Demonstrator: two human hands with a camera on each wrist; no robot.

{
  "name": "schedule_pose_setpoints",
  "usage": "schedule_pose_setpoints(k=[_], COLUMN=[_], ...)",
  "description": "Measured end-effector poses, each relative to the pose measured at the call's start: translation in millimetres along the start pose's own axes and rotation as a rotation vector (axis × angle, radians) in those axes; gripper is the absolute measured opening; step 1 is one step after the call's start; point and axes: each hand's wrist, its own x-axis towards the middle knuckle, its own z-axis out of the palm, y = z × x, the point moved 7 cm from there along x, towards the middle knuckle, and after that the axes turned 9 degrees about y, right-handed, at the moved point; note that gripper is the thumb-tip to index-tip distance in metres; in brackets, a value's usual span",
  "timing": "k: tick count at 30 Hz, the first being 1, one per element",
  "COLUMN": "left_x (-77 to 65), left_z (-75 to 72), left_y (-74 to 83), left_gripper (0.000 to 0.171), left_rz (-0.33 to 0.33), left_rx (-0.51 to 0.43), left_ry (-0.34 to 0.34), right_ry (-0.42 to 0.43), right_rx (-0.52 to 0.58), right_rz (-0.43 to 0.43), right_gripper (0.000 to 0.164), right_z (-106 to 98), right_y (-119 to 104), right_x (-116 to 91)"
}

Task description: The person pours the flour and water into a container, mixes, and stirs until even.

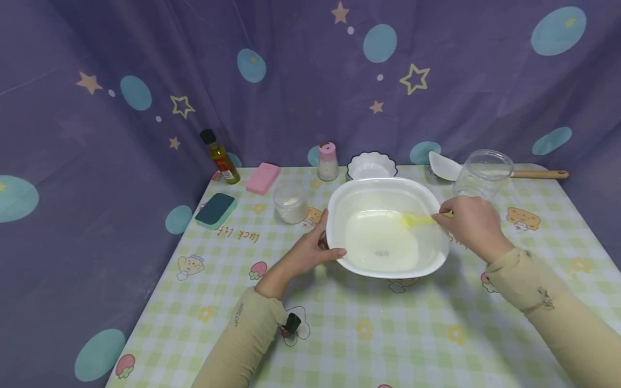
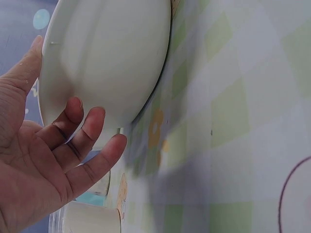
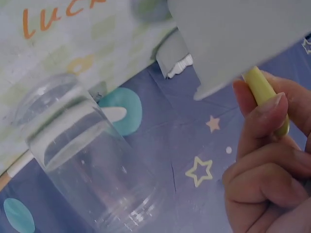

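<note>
A white basin point(image 1: 388, 272) with pale, milky liquid point(image 1: 375, 240) in it is in the middle of the head view. My left hand point(image 1: 310, 245) holds its left side, the thumb over the rim. In the left wrist view several fingers point(image 2: 90, 131) are bent near the basin's outer wall point(image 2: 107, 63). My right hand point(image 1: 473, 223) pinches the handle of a yellow utensil point(image 1: 419, 220) above the basin's right rim. The utensil's blurred working end is inside the basin, so its exact kind is unclear. Its yellow handle point(image 3: 262, 87) shows between thumb and fingers in the right wrist view.
Behind the basin are a scalloped dish point(image 1: 372, 164) and a pink-topped shaker point(image 1: 328, 161). Rightward stand a clear jar point(image 1: 477, 180) and a wooden-handled spatula point(image 1: 540, 174). Leftward are a jar of white contents point(image 1: 291, 207), two sponges point(image 1: 263, 178) and an oil bottle point(image 1: 223, 161).
</note>
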Motion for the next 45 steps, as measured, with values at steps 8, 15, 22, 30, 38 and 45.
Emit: schedule_pose_setpoints(k=[8,15,22,30,38,45], left_x=[-11.3,-6.3,1.8,1.2,1.6,0.9], left_z=[-6.0,-3.7,-0.2,-0.5,-0.7,-0.9], left_y=[30.3,18.0,-4.6,-5.1,-5.5,-4.0], left_gripper=[0.101,0.102,0.105,0.106,0.107,0.107], left_rz=[-0.004,-0.017,-0.004,-0.001,-0.003,-0.002], left_rx=[-0.012,0.002,0.005,-0.006,0.007,0.005], left_ry=[-0.024,-0.027,-0.003,0.006,0.009,0.010], right_ry=[-0.060,-0.157,-0.243,-0.254,-0.177,-0.101], right_rx=[0.026,0.072,0.121,0.171,0.185,0.189], right_rz=[-0.017,-0.039,-0.070,-0.103,-0.140,-0.128], right_gripper=[0.015,0.013,0.013,0.013,0.016,0.020], right_z=[-8.6,-9.2,-1.0,16.0,29.5,37.6], right_y=[-5.8,-11.6,-21.5,-30.9,-41.5,-45.6], right_x=[-4.1,-8.0,-12.0,-15.2,-17.4,-16.0])
